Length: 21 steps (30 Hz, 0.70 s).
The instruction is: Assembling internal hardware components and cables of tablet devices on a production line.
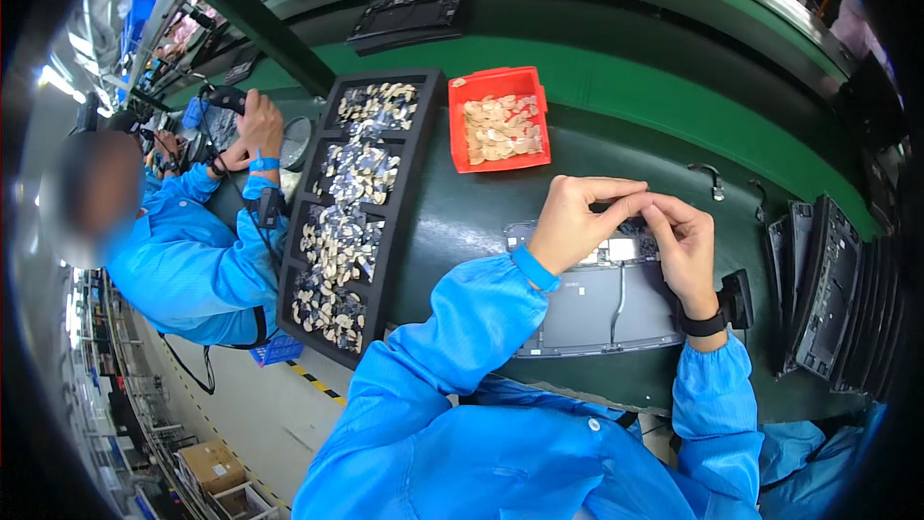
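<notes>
My left hand [575, 221] and my right hand [685, 243] meet above the far edge of an opened grey laptop base [587, 306]. Both hands have thumb and fingers pinched together, the tips touching each other. Whatever sits between those fingertips is too small to make out. The laptop base lies flat on the dark green bench, with a pale cable [619, 300] running across it. Its far part, where circuit parts show, is partly covered by my hands.
Left of me stands a black divided tray [393, 221] of small beige-and-dark pieces. A red bin [498, 168] with beige pieces sits beyond. Dark laptop panels [826, 279] lean at right; a short curved piece [716, 179] lies nearby. A co-worker in blue [197, 270] works at left.
</notes>
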### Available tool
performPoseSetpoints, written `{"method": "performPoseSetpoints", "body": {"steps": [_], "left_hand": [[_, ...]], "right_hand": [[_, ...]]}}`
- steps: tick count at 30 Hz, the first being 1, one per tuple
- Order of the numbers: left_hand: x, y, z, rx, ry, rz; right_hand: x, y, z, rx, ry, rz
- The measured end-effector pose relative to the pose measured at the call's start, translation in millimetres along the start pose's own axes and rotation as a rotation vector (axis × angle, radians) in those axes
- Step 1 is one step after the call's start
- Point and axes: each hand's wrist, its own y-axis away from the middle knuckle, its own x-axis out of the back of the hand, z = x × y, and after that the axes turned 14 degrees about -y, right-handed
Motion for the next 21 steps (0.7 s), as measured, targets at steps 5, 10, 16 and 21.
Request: {"method": "performPoseSetpoints", "body": {"steps": [5,10,16,21], "left_hand": [[3.4,-1.8,4.1,0.045,-0.024,-0.016],[16.7,-5.3,7.8,-0.069,-0.181,0.154],[71.1,-41.0,-5.2,-0.131,-0.844,0.830],[59.0,-22.1,-8.3,-0.302,-0.818,0.383]], "right_hand": [[-1.6,-0.9,-0.9,0.016,0.048,-0.053],[-5.3,-1.1,1.0,0.095,0.082,-0.081],[0.8,-4.3,0.6,-0.179,-0.213,-0.057],[-8.6,-5.7,-3.8,-0.170,-0.225,-0.005]]}}
